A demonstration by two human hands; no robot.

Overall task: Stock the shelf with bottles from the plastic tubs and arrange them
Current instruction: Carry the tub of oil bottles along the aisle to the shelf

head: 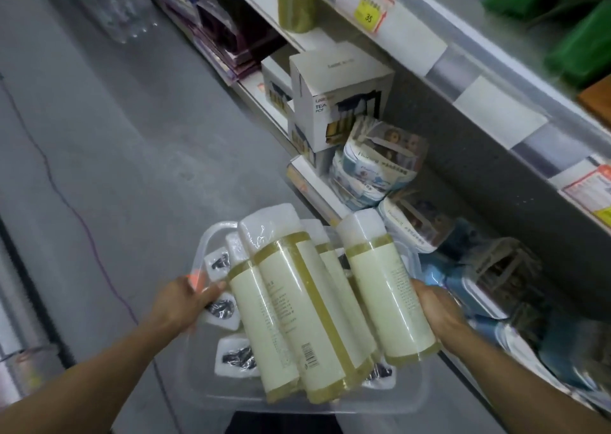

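You are standing in the aisle with the clear plastic tub [205,255] held low at six o'clock, and you are midway through the unloading step: bottles are coming out, none of this batch is on the shelf yet. Your left hand [185,304], at about eight o'clock, grips a bundle of shrink-wrapped bottles [297,304], thumb curled against the nearest label, so that they fan upward toward twelve o'clock with their white caps leading. Your right hand [436,311], at about four o'clock, is wrapped round the lower body of a single bottle [380,281], cap pointing to twelve o'clock, close beside the bundle but apart from it. Small white sachets [236,357] lie in the tub under the bottles. The shelf [314,185] runs from one o'clock down to four o'clock; its lower level already carries tea pot boxes [340,99] at one o'clock and wrapped packs [377,165] at two o'clock, with blue goods toward three o'clock. A matching yellow bottle [294,0] stands on the level above at twelve o'clock, so I judge that to be the likely home. Next you will need to raise the right-hand bottle toward twelve o'clock, turn it upright and set it label forward; the wrap looks slippery, so keep a firm hold.
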